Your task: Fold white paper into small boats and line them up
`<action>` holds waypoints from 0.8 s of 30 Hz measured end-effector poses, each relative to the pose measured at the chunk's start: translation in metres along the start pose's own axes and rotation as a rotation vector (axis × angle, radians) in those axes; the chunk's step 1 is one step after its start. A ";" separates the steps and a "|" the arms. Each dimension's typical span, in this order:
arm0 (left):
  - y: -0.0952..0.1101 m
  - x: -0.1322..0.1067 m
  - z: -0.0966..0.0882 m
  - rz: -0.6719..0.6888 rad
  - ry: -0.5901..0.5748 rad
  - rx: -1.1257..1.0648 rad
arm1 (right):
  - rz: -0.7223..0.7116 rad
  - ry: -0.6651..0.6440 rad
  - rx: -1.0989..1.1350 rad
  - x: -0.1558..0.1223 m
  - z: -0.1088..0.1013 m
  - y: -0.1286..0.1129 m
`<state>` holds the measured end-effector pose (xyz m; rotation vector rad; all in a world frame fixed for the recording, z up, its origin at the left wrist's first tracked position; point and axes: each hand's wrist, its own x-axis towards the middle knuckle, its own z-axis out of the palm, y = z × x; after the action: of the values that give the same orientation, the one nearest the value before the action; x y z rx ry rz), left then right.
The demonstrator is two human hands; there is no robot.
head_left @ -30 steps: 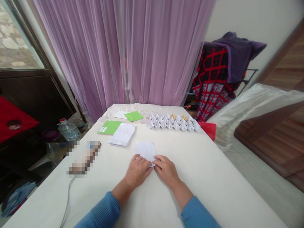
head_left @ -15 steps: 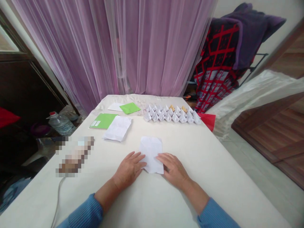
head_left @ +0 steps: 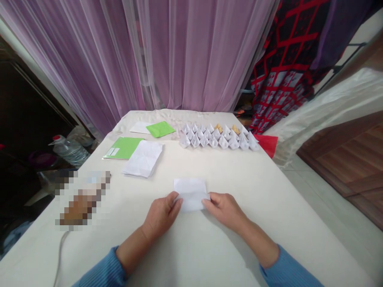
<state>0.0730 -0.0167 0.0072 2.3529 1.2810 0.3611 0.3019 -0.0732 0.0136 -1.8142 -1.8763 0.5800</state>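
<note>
A white sheet of paper [head_left: 190, 192], folded over on itself, lies on the white table [head_left: 269, 199] in front of me. My left hand [head_left: 161, 215] pinches its near left corner with curled fingers. My right hand [head_left: 226, 210] pinches the near right corner the same way. Both sleeves are blue.
Further back lie a stack of white sheets [head_left: 143, 158], a green sheet [head_left: 122, 147] and another green sheet [head_left: 160, 128]. Several folded white paper boats [head_left: 218, 139] stand in rows at the far end, beside red paper [head_left: 267, 144]. A pixelated object [head_left: 80, 195] and a cable [head_left: 60, 251] lie at left.
The sheet went from lying open and flat under my spread hands to being folded over, shorter from front to back. My fingers now pinch its near corners. The camera tilted down.
</note>
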 end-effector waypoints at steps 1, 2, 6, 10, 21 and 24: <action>0.001 0.006 -0.002 -0.063 -0.020 -0.029 | 0.040 0.025 0.006 0.005 0.001 -0.002; 0.001 0.012 -0.003 -0.107 -0.032 -0.056 | 0.075 0.056 0.004 0.010 0.004 -0.003; -0.003 0.028 -0.001 -0.181 -0.021 -0.127 | 0.151 0.180 -0.096 0.019 0.019 -0.005; -0.014 0.028 0.007 -0.171 0.070 -0.168 | 0.107 0.266 -0.226 0.019 0.032 -0.003; 0.006 0.003 0.026 0.473 0.121 0.313 | 0.001 0.389 -0.327 0.019 0.044 0.003; 0.006 0.001 0.034 0.494 0.083 0.329 | 0.005 0.374 -0.355 0.019 0.043 0.004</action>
<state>0.0928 -0.0272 -0.0192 2.9608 0.8225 0.4256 0.2786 -0.0535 -0.0227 -1.9755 -1.7919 -0.1025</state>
